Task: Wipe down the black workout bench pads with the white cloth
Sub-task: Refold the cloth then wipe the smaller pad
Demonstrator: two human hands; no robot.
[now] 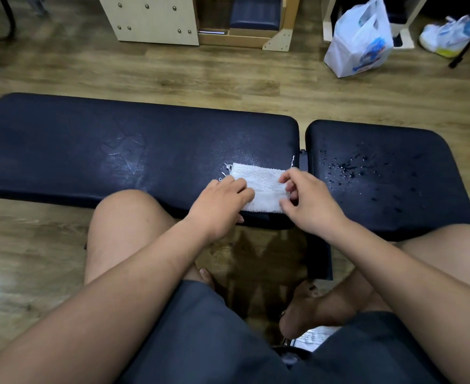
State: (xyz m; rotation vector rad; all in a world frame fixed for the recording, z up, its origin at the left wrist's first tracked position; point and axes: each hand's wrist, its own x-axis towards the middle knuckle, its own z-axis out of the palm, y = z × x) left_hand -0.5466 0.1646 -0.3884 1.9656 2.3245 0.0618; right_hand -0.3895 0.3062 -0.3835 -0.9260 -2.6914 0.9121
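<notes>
A small white cloth (pixel 261 184), folded flat, lies on the right end of the long black bench pad (pixel 90 151), near its front edge. My left hand (pixel 222 206) rests on the cloth's left edge with fingers spread over it. My right hand (pixel 308 198) pinches the cloth's right edge between thumb and fingers. The shorter black seat pad (pixel 394 176) sits to the right across a narrow gap and carries scattered water droplets. The long pad shows a whitish sheen and scuff marks in its middle.
My bare knees and dark shorts sit in front of the bench. Wooden floor lies all around. Beyond the bench stand a pale wooden box unit (pixel 150 20), a white plastic bag (pixel 361 42) and another bag (pixel 447 34) at the far right.
</notes>
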